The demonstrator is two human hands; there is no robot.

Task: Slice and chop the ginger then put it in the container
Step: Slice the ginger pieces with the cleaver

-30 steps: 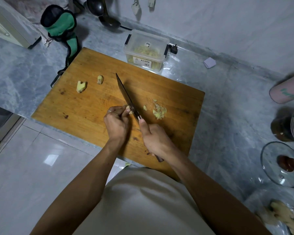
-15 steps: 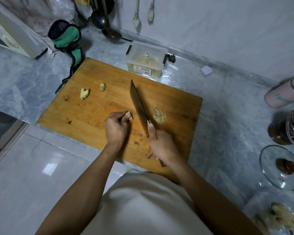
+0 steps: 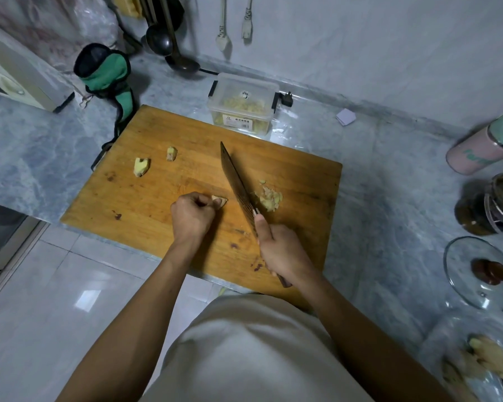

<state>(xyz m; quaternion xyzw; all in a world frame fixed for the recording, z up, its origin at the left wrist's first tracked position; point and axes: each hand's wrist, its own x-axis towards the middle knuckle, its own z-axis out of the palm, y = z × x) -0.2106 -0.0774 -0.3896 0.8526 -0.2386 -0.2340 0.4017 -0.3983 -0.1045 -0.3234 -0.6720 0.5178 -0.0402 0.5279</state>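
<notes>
On the wooden cutting board (image 3: 157, 195) my left hand (image 3: 192, 216) pinches a small piece of ginger (image 3: 219, 201) against the wood. My right hand (image 3: 282, 250) grips the handle of a dark knife (image 3: 235, 181), whose blade lies a little to the right of that piece, touching a pile of ginger slices (image 3: 269, 198). Two more ginger chunks, a larger one (image 3: 141, 166) and a smaller one (image 3: 171, 153), lie at the board's far left. A clear plastic container (image 3: 243, 107) holding chopped ginger stands just behind the board.
A green and black pouch (image 3: 106, 74) and dark ladles (image 3: 174, 53) sit at the back left. On the right are a pink bottle (image 3: 482, 146), a dark jar (image 3: 488, 207), a glass lid (image 3: 482, 274) and a bag of ginger roots (image 3: 482, 369). The counter edge runs under the board's near side.
The knife has come off the ginger piece in my left hand and swung right, up to the pile of slices. My left hand keeps hold of its piece.
</notes>
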